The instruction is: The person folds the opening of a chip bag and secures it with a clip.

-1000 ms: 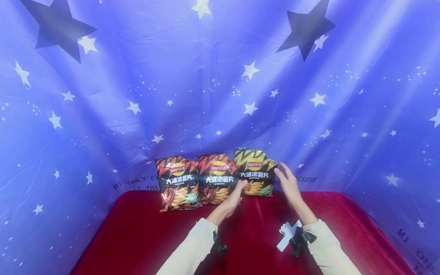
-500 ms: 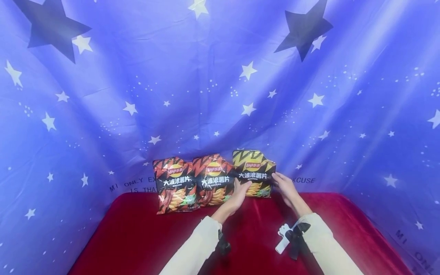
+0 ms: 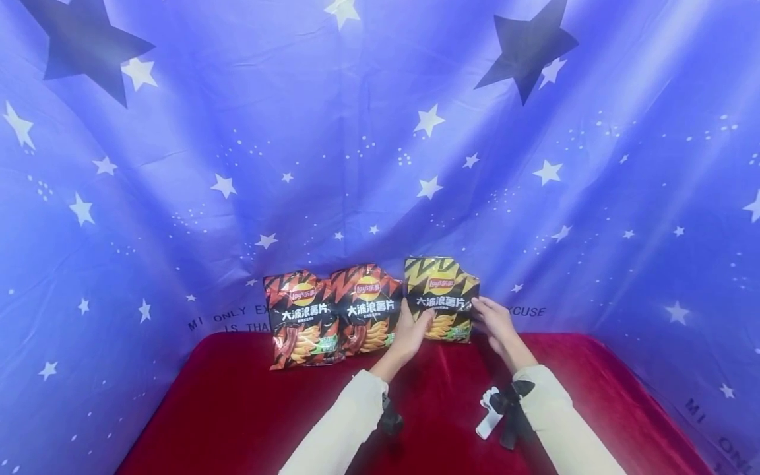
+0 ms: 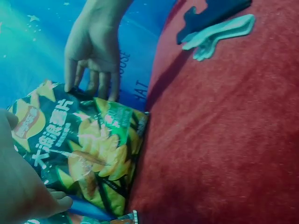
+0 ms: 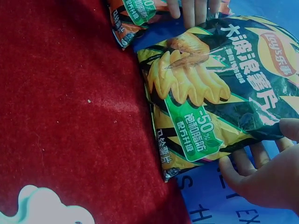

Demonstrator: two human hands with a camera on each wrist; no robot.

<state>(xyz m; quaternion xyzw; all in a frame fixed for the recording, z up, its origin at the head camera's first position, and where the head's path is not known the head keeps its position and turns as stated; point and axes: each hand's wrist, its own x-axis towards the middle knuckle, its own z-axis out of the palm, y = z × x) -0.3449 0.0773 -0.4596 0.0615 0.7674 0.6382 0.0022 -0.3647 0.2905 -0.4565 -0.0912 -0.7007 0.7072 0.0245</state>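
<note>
A yellow-and-black chip bag [image 3: 441, 297] stands at the back of the red table [image 3: 249, 409], leaning on the blue starry backdrop. My left hand [image 3: 411, 330] holds its left edge, thumb toward the front. My right hand [image 3: 493, 320] pinches its right edge. In the right wrist view the bag [image 5: 219, 93] has my right hand [image 5: 261, 179] at its side, fingers behind it and the thumb on the front. In the left wrist view my left hand [image 4: 18, 186] is at the near edge of the bag [image 4: 79, 149], with the right hand [image 4: 93, 46] at the far edge.
Two red-and-black chip bags [image 3: 303, 316] [image 3: 367, 309] stand side by side just left of the yellow one. A white plastic piece [image 3: 487, 412] lies on the red cloth near my right wrist. The backdrop [image 3: 380, 132] wraps round the back and both sides.
Both hands have closed in on the yellow bag. The right hand, spread and apart from it a second ago, now grips its right edge; the left hand slid up onto the left edge.
</note>
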